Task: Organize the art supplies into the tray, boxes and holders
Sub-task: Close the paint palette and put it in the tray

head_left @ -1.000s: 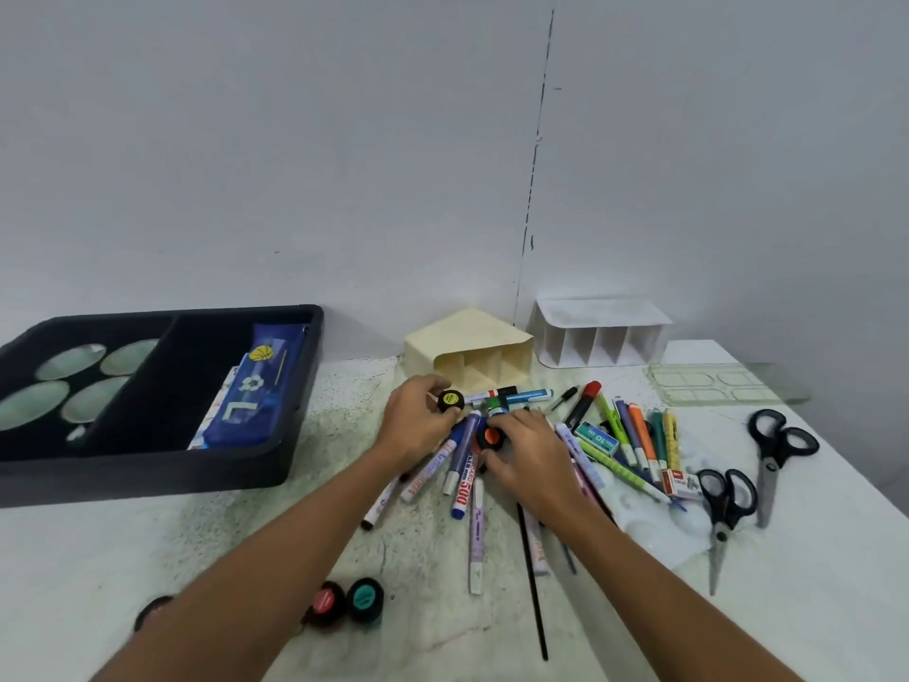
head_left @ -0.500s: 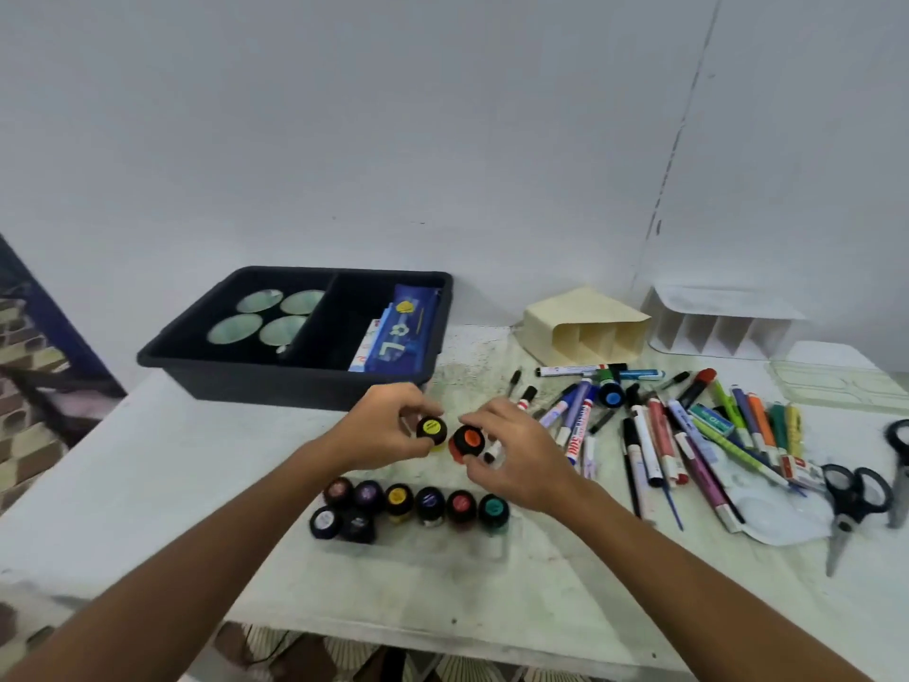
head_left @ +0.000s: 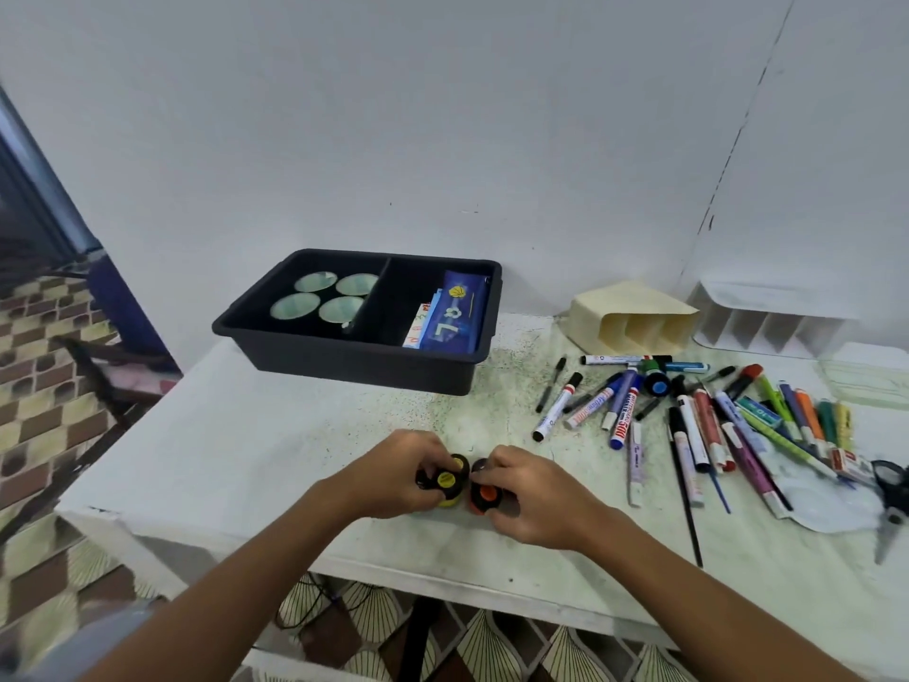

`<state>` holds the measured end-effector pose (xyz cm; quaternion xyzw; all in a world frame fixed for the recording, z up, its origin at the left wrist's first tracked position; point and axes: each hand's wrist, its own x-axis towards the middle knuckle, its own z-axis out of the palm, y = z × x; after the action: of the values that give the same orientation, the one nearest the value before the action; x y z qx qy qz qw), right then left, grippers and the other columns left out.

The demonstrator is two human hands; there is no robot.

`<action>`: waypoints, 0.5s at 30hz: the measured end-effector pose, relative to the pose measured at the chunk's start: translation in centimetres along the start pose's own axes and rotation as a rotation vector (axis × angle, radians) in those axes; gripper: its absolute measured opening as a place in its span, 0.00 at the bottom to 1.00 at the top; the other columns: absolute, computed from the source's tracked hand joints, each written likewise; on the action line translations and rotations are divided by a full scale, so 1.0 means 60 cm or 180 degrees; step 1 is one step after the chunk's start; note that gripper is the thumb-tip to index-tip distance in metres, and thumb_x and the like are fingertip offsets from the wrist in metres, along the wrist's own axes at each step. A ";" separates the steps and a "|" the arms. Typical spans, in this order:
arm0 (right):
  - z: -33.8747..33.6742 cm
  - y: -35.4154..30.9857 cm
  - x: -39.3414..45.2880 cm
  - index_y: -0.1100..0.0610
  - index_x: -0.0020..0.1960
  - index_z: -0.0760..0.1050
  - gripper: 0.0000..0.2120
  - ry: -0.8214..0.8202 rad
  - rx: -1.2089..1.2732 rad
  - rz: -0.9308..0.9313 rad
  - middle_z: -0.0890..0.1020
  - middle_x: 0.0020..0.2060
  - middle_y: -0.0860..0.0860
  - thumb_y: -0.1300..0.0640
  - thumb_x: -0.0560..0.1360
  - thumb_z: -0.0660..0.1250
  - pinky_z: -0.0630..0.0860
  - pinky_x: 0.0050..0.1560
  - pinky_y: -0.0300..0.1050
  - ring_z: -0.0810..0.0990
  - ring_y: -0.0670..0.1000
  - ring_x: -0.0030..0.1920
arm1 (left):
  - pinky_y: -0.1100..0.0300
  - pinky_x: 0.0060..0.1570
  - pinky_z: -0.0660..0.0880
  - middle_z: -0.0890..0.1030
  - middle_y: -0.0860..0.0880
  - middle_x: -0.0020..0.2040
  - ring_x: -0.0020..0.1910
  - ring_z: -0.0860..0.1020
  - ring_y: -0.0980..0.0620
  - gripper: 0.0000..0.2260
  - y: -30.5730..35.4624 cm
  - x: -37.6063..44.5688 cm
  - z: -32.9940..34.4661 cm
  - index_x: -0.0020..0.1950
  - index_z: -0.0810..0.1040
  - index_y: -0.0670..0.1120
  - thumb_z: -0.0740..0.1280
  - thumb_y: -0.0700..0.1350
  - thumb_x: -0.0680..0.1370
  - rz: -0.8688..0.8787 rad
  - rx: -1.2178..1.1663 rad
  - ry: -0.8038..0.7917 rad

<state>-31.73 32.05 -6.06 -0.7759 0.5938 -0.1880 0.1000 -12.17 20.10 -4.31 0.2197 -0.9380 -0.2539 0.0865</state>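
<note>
Head view: jars [head_left: 448,482] (two) within fingers [head_left: 484,477].

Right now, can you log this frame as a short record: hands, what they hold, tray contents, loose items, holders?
left hand: grips yellow-lid jar
right hand: grips orange-lid jar
jars: side by side, low over the table near its front edge
tray: four discs left; blue pouch right
markers: loose pile, right of the hands
scissors: far right
holders: beige and white, on their sides, at the wall
</note>
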 end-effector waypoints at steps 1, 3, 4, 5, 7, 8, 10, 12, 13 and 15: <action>0.001 -0.001 0.000 0.55 0.62 0.78 0.23 -0.0094 -0.0071 0.0051 0.76 0.50 0.50 0.48 0.71 0.60 0.74 0.46 0.43 0.75 0.51 0.49 | 0.63 0.44 0.75 0.79 0.51 0.47 0.43 0.77 0.56 0.16 -0.001 0.000 0.001 0.57 0.83 0.47 0.74 0.43 0.70 0.0011 0.0100 0.0002; 0.001 -0.003 0.001 0.54 0.62 0.76 0.19 -0.0168 -0.0126 0.0172 0.76 0.52 0.50 0.53 0.72 0.63 0.75 0.48 0.47 0.76 0.52 0.50 | 0.65 0.46 0.73 0.80 0.50 0.49 0.46 0.76 0.54 0.16 -0.004 0.002 0.006 0.58 0.83 0.46 0.74 0.42 0.71 0.0069 0.0263 -0.0025; 0.001 -0.005 0.002 0.54 0.61 0.76 0.17 -0.0172 -0.0134 0.0224 0.75 0.51 0.50 0.55 0.73 0.64 0.75 0.48 0.49 0.76 0.52 0.49 | 0.66 0.48 0.72 0.80 0.49 0.50 0.47 0.76 0.54 0.16 -0.006 0.002 0.011 0.59 0.83 0.46 0.74 0.42 0.71 0.0101 0.0314 -0.0030; 0.000 -0.006 0.003 0.54 0.59 0.76 0.15 -0.0181 -0.0147 0.0259 0.75 0.51 0.50 0.56 0.73 0.65 0.75 0.47 0.49 0.76 0.52 0.49 | 0.67 0.49 0.71 0.80 0.49 0.52 0.49 0.76 0.53 0.16 -0.009 0.002 0.017 0.60 0.82 0.46 0.74 0.42 0.72 0.0112 0.0348 -0.0025; 0.001 -0.008 0.005 0.55 0.58 0.77 0.13 -0.0234 -0.0207 0.0300 0.75 0.51 0.51 0.58 0.73 0.65 0.74 0.48 0.47 0.76 0.53 0.50 | 0.66 0.53 0.68 0.80 0.49 0.56 0.54 0.75 0.52 0.16 -0.015 0.001 0.026 0.61 0.81 0.46 0.73 0.44 0.73 0.0146 0.0477 0.0027; 0.002 -0.009 0.005 0.55 0.58 0.78 0.13 -0.0257 -0.0224 0.0314 0.75 0.52 0.51 0.58 0.74 0.65 0.74 0.48 0.46 0.76 0.54 0.51 | 0.63 0.54 0.66 0.79 0.50 0.57 0.56 0.73 0.52 0.16 -0.019 0.000 0.030 0.61 0.81 0.47 0.72 0.45 0.74 0.0209 0.0615 0.0076; 0.008 -0.009 0.002 0.55 0.60 0.79 0.14 -0.0245 -0.0166 0.0384 0.75 0.55 0.52 0.57 0.76 0.66 0.72 0.51 0.44 0.76 0.53 0.53 | 0.57 0.52 0.63 0.78 0.52 0.54 0.56 0.70 0.52 0.13 -0.028 -0.006 0.036 0.58 0.83 0.50 0.71 0.47 0.74 0.0454 0.0886 0.0253; 0.018 -0.009 -0.005 0.54 0.63 0.79 0.15 -0.0145 -0.0066 0.0444 0.75 0.56 0.52 0.55 0.77 0.66 0.72 0.52 0.43 0.76 0.52 0.53 | 0.56 0.50 0.63 0.78 0.53 0.52 0.54 0.69 0.53 0.13 -0.037 -0.016 0.042 0.55 0.84 0.51 0.69 0.49 0.72 0.0680 0.1009 0.0439; 0.023 -0.009 -0.010 0.55 0.63 0.79 0.15 -0.0069 -0.0047 0.0448 0.75 0.55 0.52 0.54 0.78 0.65 0.72 0.53 0.43 0.76 0.52 0.53 | 0.55 0.50 0.65 0.78 0.53 0.53 0.55 0.70 0.53 0.13 -0.042 -0.021 0.045 0.55 0.84 0.52 0.67 0.50 0.72 0.0776 0.1042 0.0511; 0.035 -0.010 -0.018 0.56 0.62 0.79 0.14 0.0114 -0.0029 0.0450 0.75 0.54 0.52 0.55 0.78 0.64 0.73 0.53 0.43 0.77 0.52 0.52 | 0.53 0.54 0.70 0.78 0.51 0.59 0.61 0.71 0.51 0.15 -0.056 -0.032 0.054 0.58 0.82 0.52 0.66 0.51 0.72 0.1006 0.1088 0.0576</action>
<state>-30.58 33.08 -7.90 -0.7289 0.6497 -0.1916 0.0988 -10.15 19.79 -8.94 0.1035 -0.9784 -0.0541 0.1703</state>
